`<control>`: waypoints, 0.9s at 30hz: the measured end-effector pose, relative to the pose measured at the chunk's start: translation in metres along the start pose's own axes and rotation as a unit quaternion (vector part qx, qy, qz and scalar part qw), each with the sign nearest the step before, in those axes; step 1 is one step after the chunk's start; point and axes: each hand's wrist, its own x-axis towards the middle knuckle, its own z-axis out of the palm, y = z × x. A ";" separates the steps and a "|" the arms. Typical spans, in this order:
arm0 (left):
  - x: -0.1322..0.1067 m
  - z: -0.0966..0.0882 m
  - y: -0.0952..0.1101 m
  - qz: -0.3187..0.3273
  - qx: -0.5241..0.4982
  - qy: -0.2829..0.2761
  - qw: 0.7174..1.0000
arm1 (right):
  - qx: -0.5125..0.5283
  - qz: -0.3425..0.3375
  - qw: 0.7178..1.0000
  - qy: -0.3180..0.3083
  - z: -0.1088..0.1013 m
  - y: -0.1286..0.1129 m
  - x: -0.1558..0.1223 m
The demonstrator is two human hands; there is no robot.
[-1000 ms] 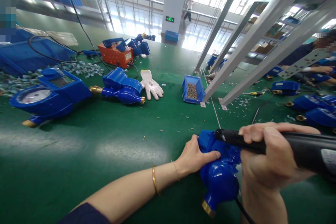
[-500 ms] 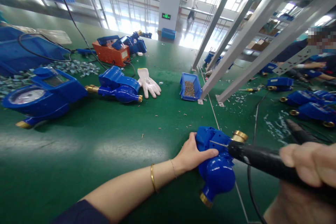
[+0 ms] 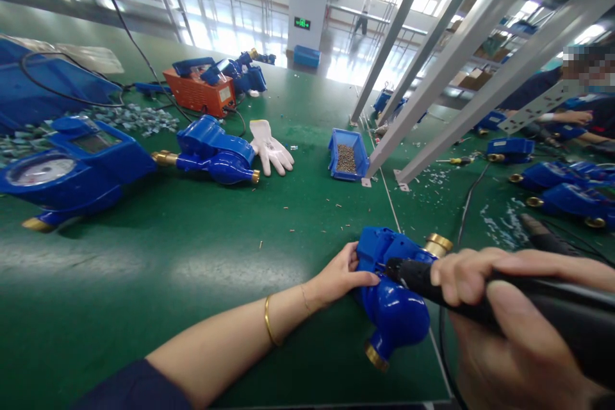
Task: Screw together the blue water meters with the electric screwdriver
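Observation:
A blue water meter (image 3: 400, 312) with brass threaded ends lies tilted at the front right of the green workbench. My left hand (image 3: 339, 277) grips its left side, the thumb on top and the fingers round the far edge. In my right hand (image 3: 523, 307) is a black electric screwdriver (image 3: 417, 278), closed in the fingers. Its nose is right at the upper part of the meter; the bit tip is hidden there. Beyond the meter, small screws (image 3: 339, 206) lie scattered on the bench.
A blue bin (image 3: 348, 157) of screws stands beside grey frame posts (image 3: 423, 86). At left are other water meters (image 3: 211, 152), a white glove (image 3: 271, 148), an orange box (image 3: 204, 93) and a large blue crate (image 3: 48, 80). More meters (image 3: 571, 189) and a co-worker's hands (image 3: 571, 116) are at right.
The screwdriver has moved left onto the meter, and its bit, visible before, is now hidden. My right hand has come further into view. My left thumb has shifted slightly left.

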 end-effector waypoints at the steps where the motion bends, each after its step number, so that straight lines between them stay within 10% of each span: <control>1: 0.000 0.000 -0.001 -0.003 -0.008 0.003 1.000 | 0.010 -0.007 1.000 -0.013 0.002 0.004 -0.002; 9: 0.000 0.003 0.000 0.003 -0.049 0.008 0.999 | 0.052 -0.016 0.989 -0.141 -0.002 0.013 -0.008; 17: -0.001 0.003 -0.002 -0.001 -0.055 0.006 0.998 | 0.103 -0.030 0.993 -0.045 -0.002 0.023 -0.009; 23: -0.003 0.005 0.002 -0.005 -0.061 0.011 0.998 | 0.144 0.033 0.959 -0.243 -0.015 0.021 0.005; 27: -0.003 0.006 -0.003 -0.011 -0.069 0.004 0.998 | 0.072 0.023 0.992 -0.100 -0.006 0.019 -0.005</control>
